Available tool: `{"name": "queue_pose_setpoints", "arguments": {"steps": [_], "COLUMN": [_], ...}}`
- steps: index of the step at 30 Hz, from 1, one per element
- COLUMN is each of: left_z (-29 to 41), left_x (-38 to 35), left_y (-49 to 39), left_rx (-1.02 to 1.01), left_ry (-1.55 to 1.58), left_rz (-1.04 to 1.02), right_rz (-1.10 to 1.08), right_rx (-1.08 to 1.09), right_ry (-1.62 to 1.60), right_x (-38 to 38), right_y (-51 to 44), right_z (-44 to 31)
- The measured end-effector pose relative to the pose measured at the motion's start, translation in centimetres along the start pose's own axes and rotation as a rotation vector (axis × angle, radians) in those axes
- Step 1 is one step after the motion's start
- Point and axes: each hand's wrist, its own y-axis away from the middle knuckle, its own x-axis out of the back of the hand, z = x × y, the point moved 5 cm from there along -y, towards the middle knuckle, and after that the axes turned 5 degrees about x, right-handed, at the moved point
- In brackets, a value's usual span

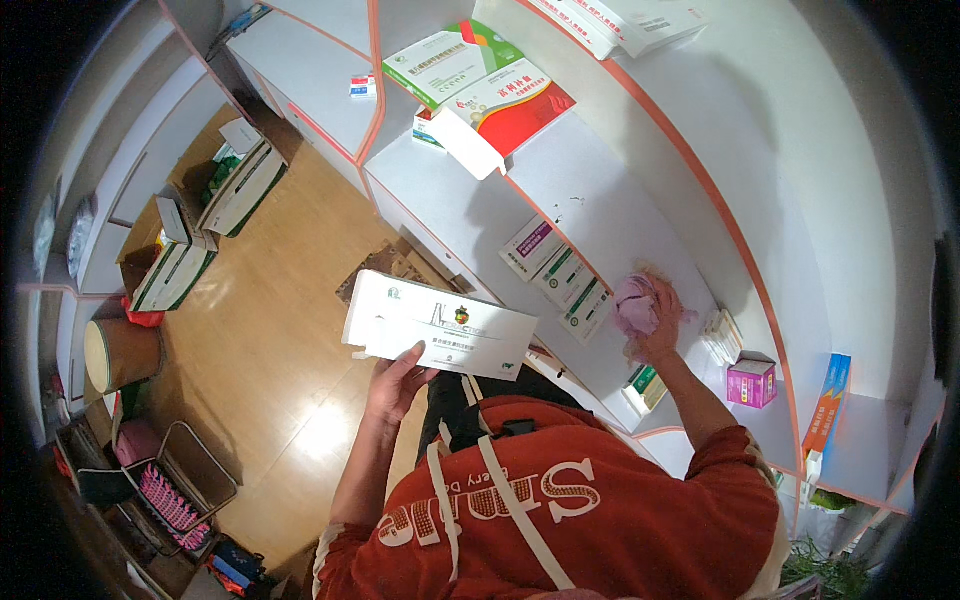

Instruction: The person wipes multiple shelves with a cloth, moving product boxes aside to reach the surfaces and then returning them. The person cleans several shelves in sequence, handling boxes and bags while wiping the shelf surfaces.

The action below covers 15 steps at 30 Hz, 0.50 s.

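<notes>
My left hand [400,384] grips a white printed carton [450,324] by its near edge, with an end flap hanging loose at its left. The carton is held out over the floor beside the shelf unit. On the white shelf [600,172], my right hand [660,315] presses on a crumpled pink cloth [637,304]. Just left of the cloth, several white medicine boxes with purple and green bands [559,277] stand in a row on the level below. A green-and-white box [645,386] sits under my right wrist.
Green and red flat cartons [480,82] lie at the shelf's far end, with an open white flap [469,142] jutting out. A purple box [751,381] and blue-orange boxes [827,405] stand at right. Open cardboard boxes [244,180], a round stool [124,355] and a metal-framed chair [176,495] are at left.
</notes>
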Motion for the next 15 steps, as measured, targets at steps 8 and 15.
{"name": "queue_pose_setpoints", "arguments": {"steps": [8, 15], "left_z": [-2.4, -4.0], "left_x": [0.0, -7.3], "left_y": [1.7, 0.1], "left_rx": [0.002, 0.065], "left_ry": [0.034, -0.151], "left_rz": [0.032, -0.035], "right_rz": [0.291, 0.239], "right_rx": [0.067, 0.097], "right_ry": [-0.048, -0.084], "right_x": [-2.1, -3.0], "right_y": [-10.3, -18.5], "right_z": [-3.3, -4.0]}}
